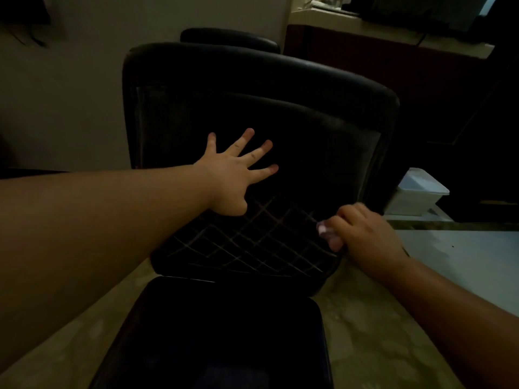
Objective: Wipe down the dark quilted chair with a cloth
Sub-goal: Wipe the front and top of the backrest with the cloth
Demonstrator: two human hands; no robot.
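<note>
Chair [252, 88] on marbled floor [365, 332]

Dark quilted chair [252, 242] upright; pale cloth [325, 230] at seat's rt edge.

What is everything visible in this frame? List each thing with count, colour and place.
dark quilted padded chair: one, black with pale crossing stitch lines on the seat, centre of view
second dark chair top: one, black, behind the quilted chair
dark flat-topped object: one, black, bottom centre; kind unclear
lidded plastic box: one, translucent white, right of the chair
pale tabletop: one, whitish, far right
marbled floor: beige, below the chair
small crumpled cloth: one, pinkish white, at the seat's right edge
left hand: one, fingers spread flat on the chair
right hand: one, grips the cloth
</note>
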